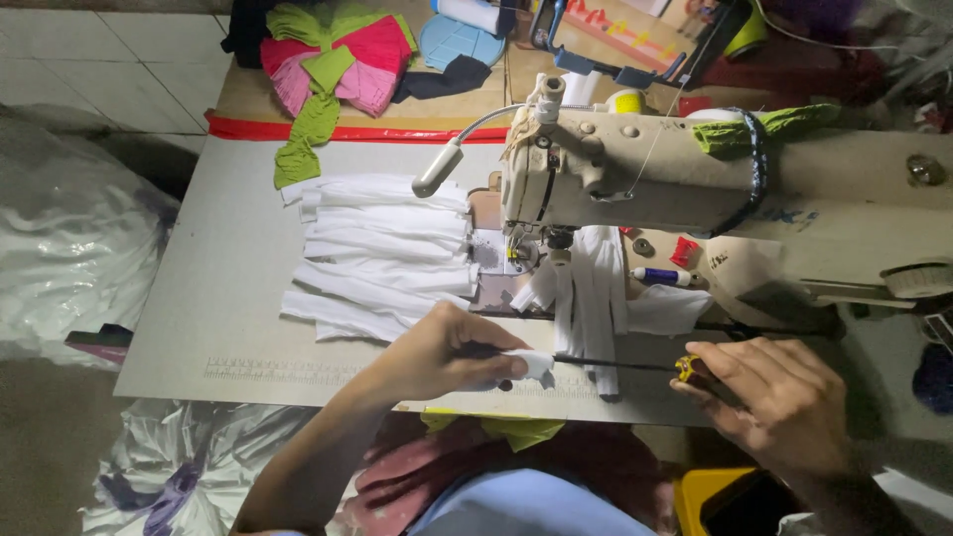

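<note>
My left hand (449, 350) pinches a small white fabric piece (536, 364) at the front edge of the sewing table (218, 298). A thin dark rod (615, 364) with a yellow end runs out of that piece toward my right hand (779, 397), which grips the rod's yellow-tipped end (687, 369). Just behind the hands, white fabric strips (591, 298) hang from under the needle area of the cream sewing machine (635, 179). A stack of white fabric pieces (382, 253) lies left of the machine.
Green and pink fabric (333, 60) is piled at the table's far edge, beside a light blue lid (459, 40). A small pen-like tube (663, 277) lies under the machine arm. Plastic bags (69, 238) fill the floor at left. A yellow bin (705, 496) sits by my right wrist.
</note>
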